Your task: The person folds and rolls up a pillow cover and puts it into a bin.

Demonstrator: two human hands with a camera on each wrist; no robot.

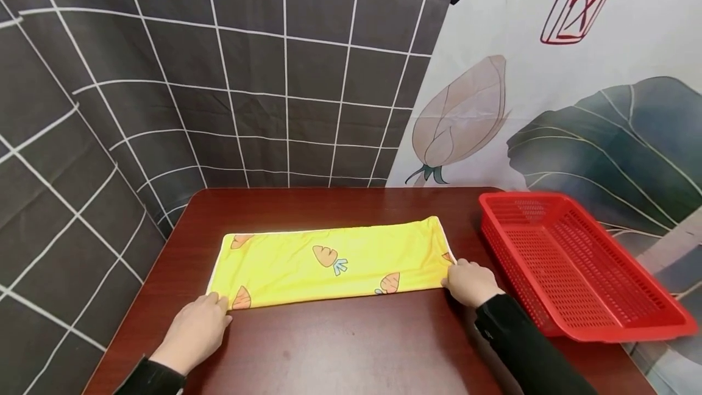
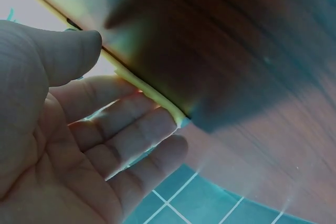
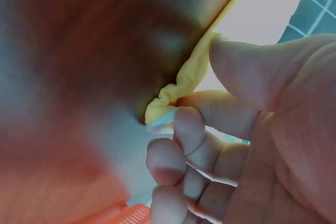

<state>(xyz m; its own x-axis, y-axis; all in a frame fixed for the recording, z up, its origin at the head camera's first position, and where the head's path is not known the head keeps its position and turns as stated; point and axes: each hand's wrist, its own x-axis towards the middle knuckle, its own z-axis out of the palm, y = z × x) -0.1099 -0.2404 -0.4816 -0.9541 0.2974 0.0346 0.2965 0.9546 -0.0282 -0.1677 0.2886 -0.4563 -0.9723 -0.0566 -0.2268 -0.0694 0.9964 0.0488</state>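
Note:
A yellow cloth (image 1: 285,270) with a carrot print and white edging lies as a long folded strip across the brown table (image 1: 340,346). At its near left corner is my left hand (image 1: 194,331). In the left wrist view that hand's fingers (image 2: 131,135) are nearly straight along the cloth's edge, with the thumb apart from them. My right hand (image 1: 473,283) pinches the near right corner. There, in the right wrist view, the cloth edge (image 3: 194,69) bunches between thumb and index finger, and the other fingers are curled.
A red plastic basket (image 1: 554,316) with perforated sides stands at the table's right, close beside my right forearm. Behind the table hangs a dark grid-patterned curtain (image 1: 252,108). A white sheet with a lotus print (image 1: 466,114) hangs to its right.

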